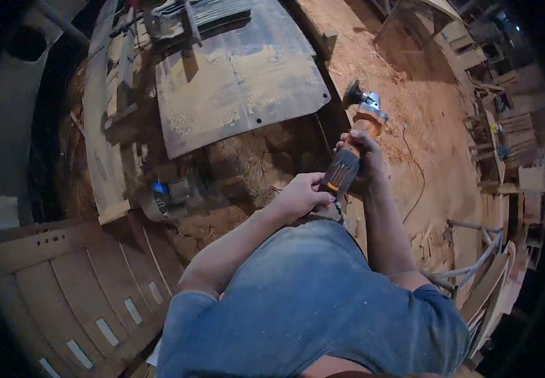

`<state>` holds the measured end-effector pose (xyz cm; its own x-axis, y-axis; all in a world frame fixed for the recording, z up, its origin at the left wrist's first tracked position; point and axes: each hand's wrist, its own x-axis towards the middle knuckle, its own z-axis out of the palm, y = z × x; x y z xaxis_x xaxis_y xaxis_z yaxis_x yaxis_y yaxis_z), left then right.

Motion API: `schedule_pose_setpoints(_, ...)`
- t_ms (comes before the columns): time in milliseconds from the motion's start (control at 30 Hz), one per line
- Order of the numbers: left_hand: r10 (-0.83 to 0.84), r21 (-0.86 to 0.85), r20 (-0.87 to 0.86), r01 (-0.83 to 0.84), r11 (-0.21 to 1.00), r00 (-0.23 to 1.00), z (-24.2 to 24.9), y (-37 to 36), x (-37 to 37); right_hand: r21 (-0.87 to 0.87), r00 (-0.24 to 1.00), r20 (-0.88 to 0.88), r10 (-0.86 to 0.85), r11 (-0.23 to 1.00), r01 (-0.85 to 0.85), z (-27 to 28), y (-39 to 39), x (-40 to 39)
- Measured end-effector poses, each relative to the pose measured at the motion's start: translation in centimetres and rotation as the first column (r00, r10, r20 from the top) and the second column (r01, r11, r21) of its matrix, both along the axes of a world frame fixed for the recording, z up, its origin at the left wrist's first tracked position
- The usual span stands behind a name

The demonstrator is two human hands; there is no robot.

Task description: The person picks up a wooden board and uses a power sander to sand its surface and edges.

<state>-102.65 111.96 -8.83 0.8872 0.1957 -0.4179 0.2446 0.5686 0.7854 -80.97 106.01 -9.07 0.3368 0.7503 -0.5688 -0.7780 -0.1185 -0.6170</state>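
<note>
Gripping an orange angle grinder (355, 142), right hand (363, 154) clasps its body, left hand (302, 196) its tail.

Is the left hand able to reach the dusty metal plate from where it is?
Probably yes, with a stretch. The left hand is at the tail of the orange grinder, and nothing stands between it and the dusty metal plate, which lies farther ahead, beyond a gap.

No text, label, brand, number or sign can be read anywhere in this view. The orange angle grinder (355, 142) shows no legible marking, and the dusty metal table (241, 75) farther off bears none.
</note>
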Motion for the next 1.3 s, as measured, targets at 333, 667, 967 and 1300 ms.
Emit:
schedule_pose_setpoints(333, 0.043, -0.178, -0.085, -0.058, 0.982, 0.995, -0.8, 2.0, 7.3, 0.105, 0.981, -0.165, -0.1, 0.987, 0.118, -4.0, 3.1, 7.1)
schedule_pose_setpoints(667, 0.355, 0.251, -0.277, -0.29, 0.924, 0.893, -5.3, 12.3, 15.6, -0.092, 0.544, 0.497, 0.676, 0.664, -0.742, -8.3, 13.7, 12.4)
schedule_pose_setpoints(967, 0.743, 0.861, -0.464, 0.047, 0.507, 0.482, -16.6, 23.3, 12.7, -0.658, 0.182, 0.539, 0.823, 0.546, -0.519, -9.8, -2.2, 13.3)
schedule_pose_setpoints(1300, 0.665, 0.849, -0.472, 0.095, 0.52, 0.579, -19.4, 27.4, 14.1, -0.971, 0.8, -0.104, 0.59, 0.113, -0.209, -23.3, -44.2, -13.7)
